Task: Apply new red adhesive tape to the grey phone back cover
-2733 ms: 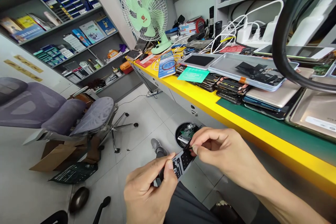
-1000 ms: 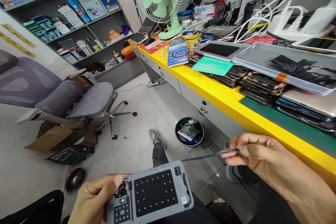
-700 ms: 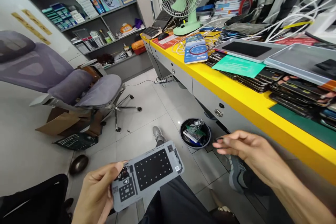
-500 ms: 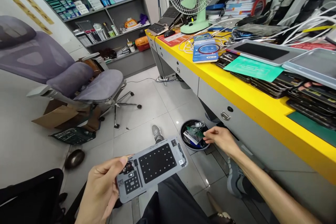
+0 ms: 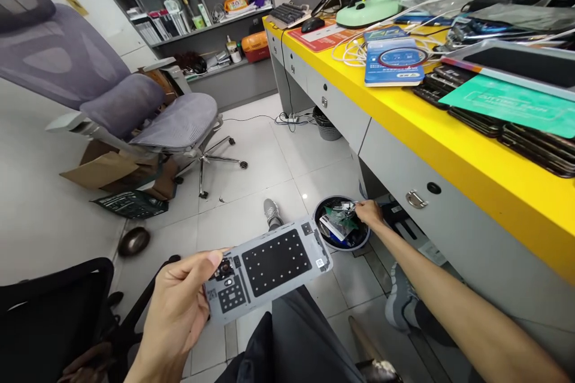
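Note:
My left hand (image 5: pixel 179 296) is closed on one end of a phone back cover (image 5: pixel 276 264), thumb on top. The cover's inner side faces up, grey with a black dotted pad, and the camera area lies by my thumb. At the right, my right hand (image 5: pixel 370 214) reaches down to the rim of a round trash bin (image 5: pixel 320 238). Its fingers are pinched at a crinkled clear plastic wrapper (image 5: pixel 350 207) on top of the rubbish. Below that wrapper lie green and white packaging (image 5: pixel 338 224) and a black liner.
A yellow-topped desk (image 5: pixel 386 114) with drawers runs along the right, with stacked phone parts (image 5: pixel 534 146) and a green fan (image 5: pixel 375 6). A grey office chair (image 5: pixel 179 119) stands at left, beside a cardboard box (image 5: pixel 103 170). A black chair (image 5: pixel 58 317) is near my left arm.
My right hand has moved down to the bin's rim, and its fingers have closed at the clear plastic. My left hand still holds the cover. The view has shifted down and right.

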